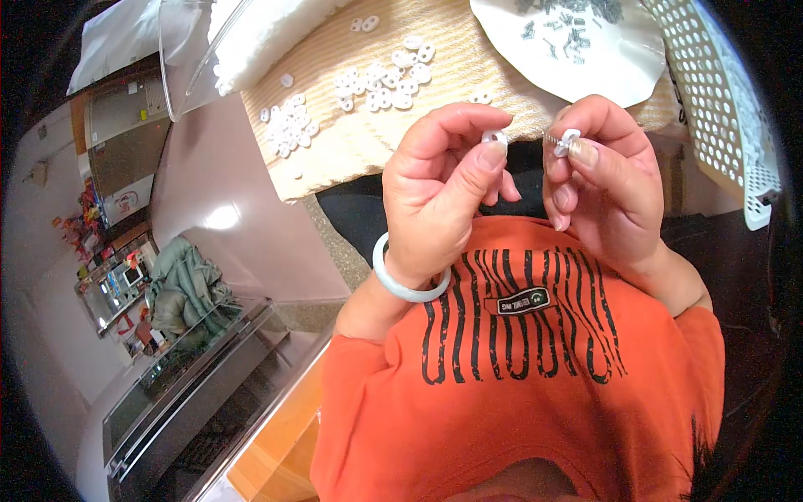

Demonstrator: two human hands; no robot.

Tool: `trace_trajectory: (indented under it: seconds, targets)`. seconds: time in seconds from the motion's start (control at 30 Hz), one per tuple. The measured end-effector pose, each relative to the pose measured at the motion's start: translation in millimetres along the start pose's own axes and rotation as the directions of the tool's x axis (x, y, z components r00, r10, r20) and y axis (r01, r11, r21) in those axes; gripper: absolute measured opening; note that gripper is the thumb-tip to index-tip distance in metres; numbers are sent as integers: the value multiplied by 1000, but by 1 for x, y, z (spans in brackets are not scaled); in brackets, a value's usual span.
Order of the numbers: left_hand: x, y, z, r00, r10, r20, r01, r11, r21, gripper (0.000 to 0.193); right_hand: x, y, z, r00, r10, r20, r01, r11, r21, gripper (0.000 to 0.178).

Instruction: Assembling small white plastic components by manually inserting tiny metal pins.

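Note:
Both hands are raised close together in front of my chest, near the table's front edge. My left hand [439, 180] pinches a small white plastic piece with a hole [494, 136] between thumb and index finger. Facing it, my right hand [615, 163] grips another white plastic piece [569, 140], with a small metal spring [551, 139] sticking out toward the left hand. The two white pieces are apart. Beyond my hands, several similar white pieces [385, 82] lie in loose piles on a striped yellowish cloth [456, 84].
A white sheet or shallow dish [577, 75] at the far right bears small dark metal springs [573, 38]. Beside it stands a white perforated plastic basket [711, 92]. At the far left, a clear container [188, 58] is next to a mass of white material [259, 50].

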State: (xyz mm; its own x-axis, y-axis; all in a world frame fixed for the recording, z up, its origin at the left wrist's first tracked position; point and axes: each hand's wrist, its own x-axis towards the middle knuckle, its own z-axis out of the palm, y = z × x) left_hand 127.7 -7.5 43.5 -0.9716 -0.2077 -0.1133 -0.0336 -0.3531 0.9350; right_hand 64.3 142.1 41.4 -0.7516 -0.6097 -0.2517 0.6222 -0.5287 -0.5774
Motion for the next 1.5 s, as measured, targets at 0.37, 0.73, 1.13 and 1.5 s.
trace_trajectory:
  seconds: [0.37, 0.73, 1.13, 1.5]
  targets:
    - [25, -19, -1, 991, 15, -133, -23, 998, -59, 18, 25, 1, -17, 958, -258, -127, 207, 924, -322, 11]
    - [29, -33, -8, 980, -26, -196, 24, 1000, -13, 17, 35, 2, -33, 856, -499, -134, 326, 722, -610, 9]
    - [44, -23, -24, 981, 120, -154, -57, 930, 363, 9, 18, 16, -9, 706, -481, 519, 673, 231, -702, 11]
    - [90, -18, -9, 896, 371, 245, -296, 86, 951, 9, 12, 12, -12, 722, -462, 515, 681, 338, -650, 14]
